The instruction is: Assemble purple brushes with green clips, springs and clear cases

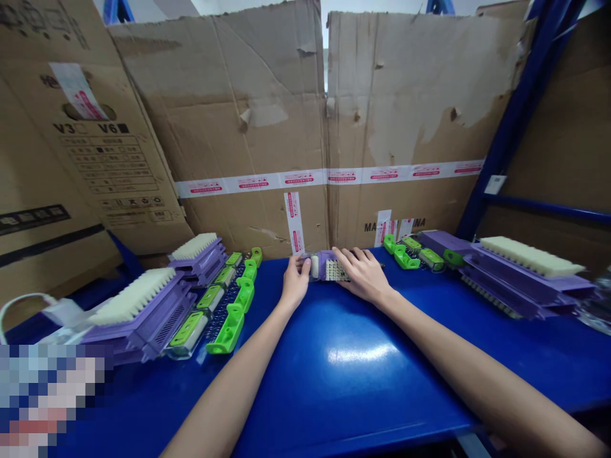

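The left hand is pinching the left end of a purple bristle unit lying left-to-right; the right hand is draping spread fingers rightward, grip unclear.

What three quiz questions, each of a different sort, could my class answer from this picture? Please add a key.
1. True or false: the left hand and right hand both touch the same purple part.

2. Choose one: the pale bristles at the left top stacks that are
A) orange
B) purple
C) black

3. Fill in the blank: on the carton at the left, the filled-in box stands beside the mark ____.

Key: 1. True; 2. B; 3. V6.
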